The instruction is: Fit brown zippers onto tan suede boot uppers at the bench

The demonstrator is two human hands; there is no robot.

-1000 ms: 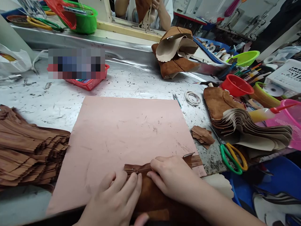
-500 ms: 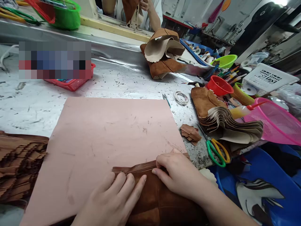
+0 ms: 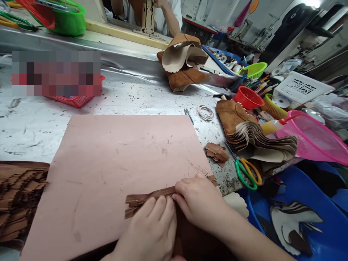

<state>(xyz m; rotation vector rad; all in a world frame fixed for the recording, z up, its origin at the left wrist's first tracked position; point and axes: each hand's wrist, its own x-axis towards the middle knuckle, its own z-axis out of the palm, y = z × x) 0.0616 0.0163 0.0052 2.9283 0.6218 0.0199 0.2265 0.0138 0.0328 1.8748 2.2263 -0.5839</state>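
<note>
A brown zipper (image 3: pixel 136 200) lies along the top edge of a dark brown suede piece (image 3: pixel 194 239). Its left end is split into two tapes that rest on a pink board (image 3: pixel 108 156). My left hand (image 3: pixel 154 224) is closed, fingertips pressed together on the zipper at the suede's edge; its thumb is mostly hidden. Just to its right, my right hand (image 3: pixel 197 197) pinches the zipper and suede edge between thumb and curled fingers. The zipper's other end shows past my right hand, near the board's right edge.
Left of the board lies a pile of brown strips (image 3: pixel 19 199). On the right are small brown scraps (image 3: pixel 216 153), scissors (image 3: pixel 247 174), stacked suede pieces (image 3: pixel 258 139) and a blue bin (image 3: pixel 293 203). A co-worker's arm (image 3: pixel 171 18) shows beyond the ledge.
My left hand has slid right, close to my right hand, and its fingers have drawn together. More of the zipper's split left end shows. The whole view has shifted slightly.
</note>
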